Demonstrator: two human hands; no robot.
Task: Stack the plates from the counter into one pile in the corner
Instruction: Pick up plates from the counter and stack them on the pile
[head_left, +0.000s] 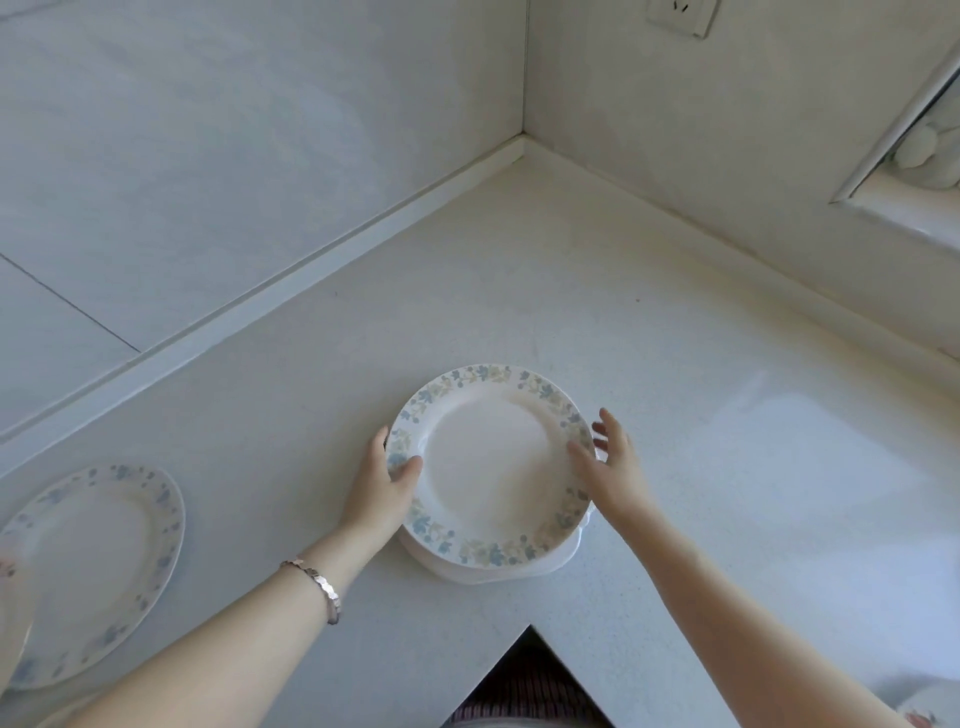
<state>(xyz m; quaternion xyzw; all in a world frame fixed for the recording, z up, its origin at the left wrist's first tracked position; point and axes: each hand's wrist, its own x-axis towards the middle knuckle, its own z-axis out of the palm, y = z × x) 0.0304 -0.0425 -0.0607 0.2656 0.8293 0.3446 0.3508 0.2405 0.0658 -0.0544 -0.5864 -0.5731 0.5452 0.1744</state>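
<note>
Head view: floral-rimmed plate (493, 462) sits atop pile (498, 571) of white plates, near front edge of table (519, 291) by its inner notch, well apart from far corner. Left grip (382, 486) clamped on plate's left rim, my thumb on top, fingers round edge. Right grip (610, 462) apart, fingers straight and spread, thumb touching right rim. Second floral plate (98, 561) flat near table's left edge, apart from pile. Bracelet (317, 584) on my left wrist.
</note>
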